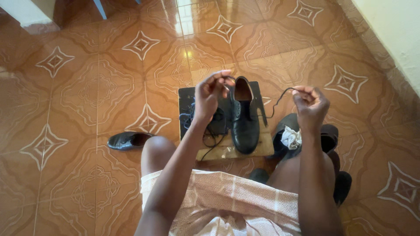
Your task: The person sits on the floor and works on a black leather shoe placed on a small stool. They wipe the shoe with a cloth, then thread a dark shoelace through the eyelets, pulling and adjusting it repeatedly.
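Note:
A black leather shoe (245, 120) stands upright on a small wooden board (258, 148) in front of my knees. My left hand (209, 95) is raised just left of the shoe's opening and pinches one end of a black shoelace (278, 99). My right hand (309, 105) is raised to the right of the shoe and pinches the other end of the lace. The lace runs slack between my hands, past the shoe. A loose tangle of dark laces (212, 129) lies on the board under my left wrist.
A second black shoe (127, 140) lies on the orange patterned tiled floor (87, 87) to the left. More dark shoes (326, 140) sit by my right knee, one stuffed with white crumpled paper (291, 137). A pale wall (393, 30) runs along the right.

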